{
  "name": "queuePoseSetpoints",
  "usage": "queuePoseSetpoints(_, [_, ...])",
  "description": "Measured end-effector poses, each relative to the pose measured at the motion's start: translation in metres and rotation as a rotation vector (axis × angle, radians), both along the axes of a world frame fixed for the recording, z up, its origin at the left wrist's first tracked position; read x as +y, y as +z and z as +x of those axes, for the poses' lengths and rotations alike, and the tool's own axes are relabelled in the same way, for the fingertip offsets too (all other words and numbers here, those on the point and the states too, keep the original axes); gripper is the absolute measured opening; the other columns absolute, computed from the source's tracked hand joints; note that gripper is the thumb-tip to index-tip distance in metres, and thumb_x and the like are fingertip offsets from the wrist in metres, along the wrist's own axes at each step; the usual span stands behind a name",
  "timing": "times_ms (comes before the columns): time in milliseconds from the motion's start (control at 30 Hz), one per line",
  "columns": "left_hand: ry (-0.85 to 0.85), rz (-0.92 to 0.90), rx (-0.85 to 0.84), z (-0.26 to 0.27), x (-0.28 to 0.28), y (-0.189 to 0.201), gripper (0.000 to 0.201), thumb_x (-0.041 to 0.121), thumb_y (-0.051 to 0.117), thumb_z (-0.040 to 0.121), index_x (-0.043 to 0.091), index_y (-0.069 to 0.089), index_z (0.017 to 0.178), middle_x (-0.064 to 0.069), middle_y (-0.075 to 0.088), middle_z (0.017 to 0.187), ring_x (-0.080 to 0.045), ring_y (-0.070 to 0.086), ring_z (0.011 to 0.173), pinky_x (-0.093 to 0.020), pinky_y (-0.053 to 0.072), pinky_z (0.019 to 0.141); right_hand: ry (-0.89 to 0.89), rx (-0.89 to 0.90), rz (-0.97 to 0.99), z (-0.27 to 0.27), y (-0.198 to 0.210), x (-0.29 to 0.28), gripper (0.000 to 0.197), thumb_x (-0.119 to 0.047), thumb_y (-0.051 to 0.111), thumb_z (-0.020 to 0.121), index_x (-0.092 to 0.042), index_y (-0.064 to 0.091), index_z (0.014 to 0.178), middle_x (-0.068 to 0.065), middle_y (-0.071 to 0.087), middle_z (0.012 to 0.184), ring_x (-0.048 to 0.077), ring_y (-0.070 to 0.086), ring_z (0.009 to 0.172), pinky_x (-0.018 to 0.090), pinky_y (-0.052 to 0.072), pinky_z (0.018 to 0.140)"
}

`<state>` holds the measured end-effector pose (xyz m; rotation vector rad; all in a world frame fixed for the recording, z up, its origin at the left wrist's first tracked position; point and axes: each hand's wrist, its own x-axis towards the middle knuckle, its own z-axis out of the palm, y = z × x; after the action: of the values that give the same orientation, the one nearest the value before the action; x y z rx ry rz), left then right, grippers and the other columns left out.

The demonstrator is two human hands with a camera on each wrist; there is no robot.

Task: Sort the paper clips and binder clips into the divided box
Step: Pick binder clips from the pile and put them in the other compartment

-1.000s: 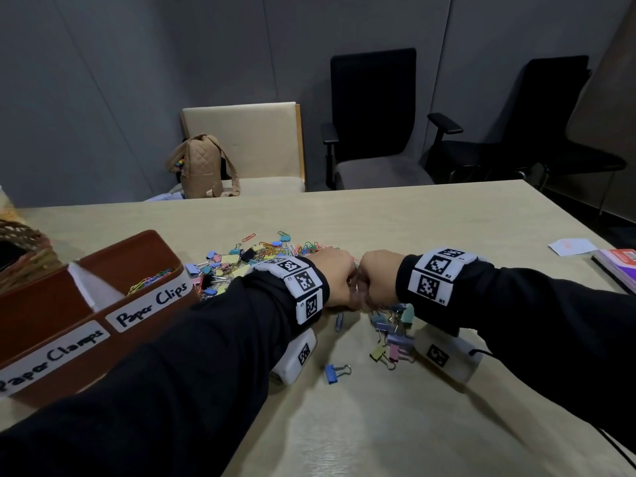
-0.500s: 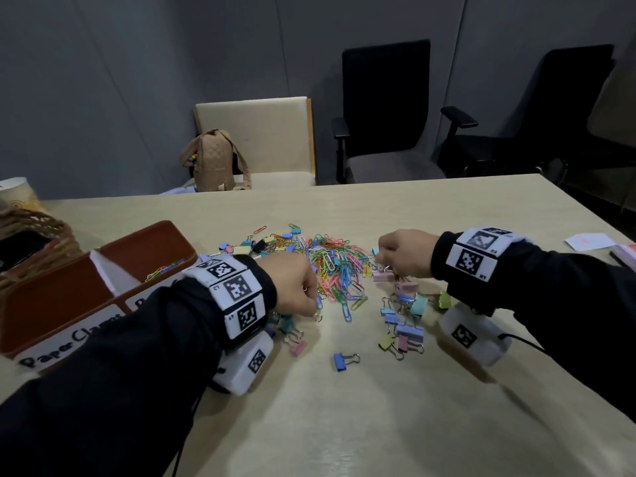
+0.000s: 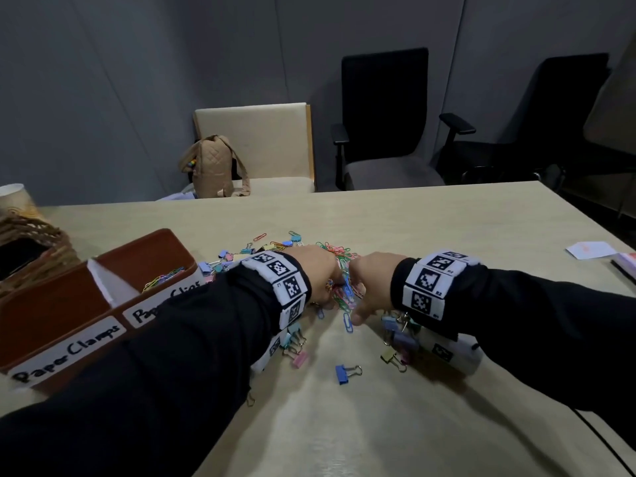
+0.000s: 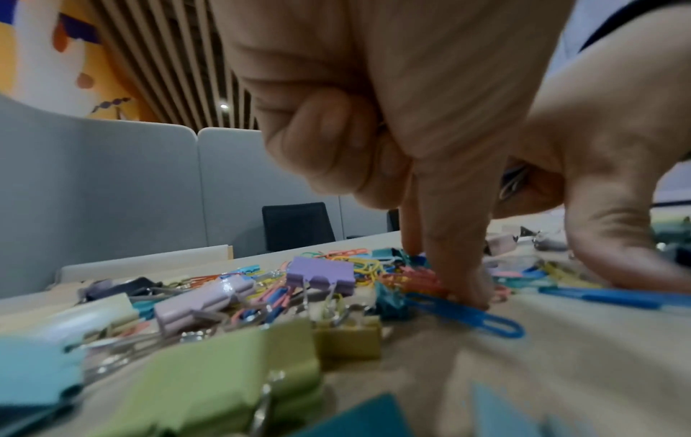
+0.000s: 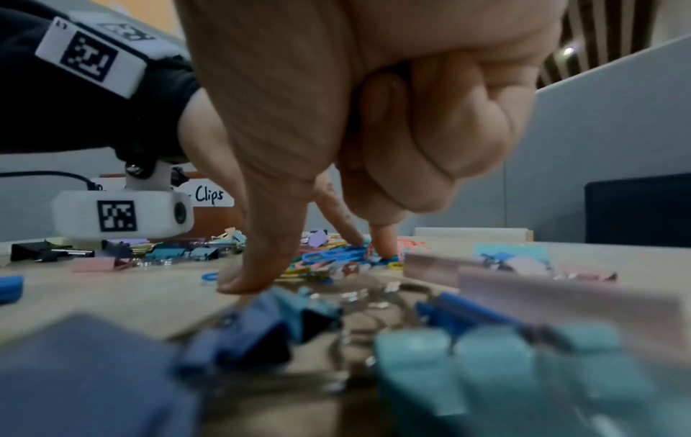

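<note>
A brown divided box [image 3: 144,242] at the left is labelled "Paper Clamps" and "Paper Clips". Its far section holds some paper clips [image 3: 165,277]. A pile of coloured paper clips [image 3: 339,251] lies mid-table. My left hand [image 3: 327,290] and right hand [image 3: 361,294] meet over the pile's near edge. Each has its thumb and forefingers spread and pressing down on clips, with the other fingers curled. My left forefinger rests on a blue paper clip [image 4: 467,316]. Binder clips lie under both wrists [image 3: 296,342] [image 3: 395,335]. A blue binder clip [image 3: 346,369] lies alone.
A wicker basket [image 3: 31,242] and a paper cup [image 3: 15,197] stand at the far left. A white note [image 3: 590,250] and a book edge [image 3: 624,266] lie at the right. Across the table [image 3: 378,425], a tan backpack [image 3: 213,166] sits on a beige chair.
Half a second ago my hands were apart, the left at the pile's left side and the right at its right. Both have moved inward and now meet over the paper clips.
</note>
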<state>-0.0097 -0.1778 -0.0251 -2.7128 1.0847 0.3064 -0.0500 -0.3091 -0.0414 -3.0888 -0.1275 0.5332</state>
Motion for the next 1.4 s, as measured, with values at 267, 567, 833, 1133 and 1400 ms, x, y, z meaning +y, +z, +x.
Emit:
queuePoseSetpoints(267, [-0.025,-0.012,-0.026,-0.006,-0.004,-0.004,0.021,0.035,0.067,0.081,0.025,0.073,0.098,0.0,0.068,0.095,-0.022,0.062,0.09,-0.028,0.045,0.067,0.042,-0.033,0.02,0.002,-0.006,0.01,0.02,-0.03,0.062,0.088,-0.011,0.058,0.087,0.007,0.062,0.083,0.025,0.054,0.075,0.03,0.047,0.069])
queuePoseSetpoints(567, [-0.043,-0.081,-0.01,-0.008,0.004,-0.003,0.019,0.028,0.053,0.089,0.011,0.06,0.095,-0.004,0.053,0.082,-0.023,0.049,0.077,-0.027,0.035,0.063,0.059,-0.076,0.029,0.0,0.005,0.0,0.017,-0.025,0.052,0.093,-0.013,0.055,0.082,0.01,0.063,0.093,0.024,0.049,0.079,0.027,0.038,0.068])
queuePoseSetpoints(833, [0.225,-0.474,0.185,-0.003,0.033,0.019,0.028,0.016,0.035,0.096,0.019,0.036,0.068,-0.001,0.043,0.068,-0.024,0.041,0.074,-0.028,0.027,0.063,-0.052,-0.196,0.383,0.009,0.045,0.005,0.024,-0.027,0.05,0.097,-0.011,0.05,0.079,0.0,0.043,0.066,0.021,0.045,0.07,0.027,0.033,0.059])
queuePoseSetpoints(1133, [0.598,-0.856,0.213,0.002,0.118,0.053,0.026,0.016,0.032,0.097,0.007,0.045,0.075,-0.006,0.049,0.068,-0.019,0.035,0.053,-0.027,0.026,0.049,-0.165,-0.258,0.978,0.032,0.057,0.07,0.032,-0.024,0.048,0.099,-0.013,0.042,0.069,0.003,0.038,0.06,0.015,0.032,0.047,0.023,0.027,0.045])
queuePoseSetpoints(1400, [0.943,-0.734,0.144,0.016,0.196,0.061,0.03,0.023,0.042,0.091,0.011,0.053,0.066,-0.005,0.048,0.058,-0.02,0.04,0.047,-0.021,0.033,0.047,-0.088,-0.266,1.193,0.055,0.059,0.158,0.024,-0.023,0.04,0.101,-0.006,0.046,0.084,0.006,0.039,0.067,0.015,0.033,0.052,0.023,0.031,0.048])
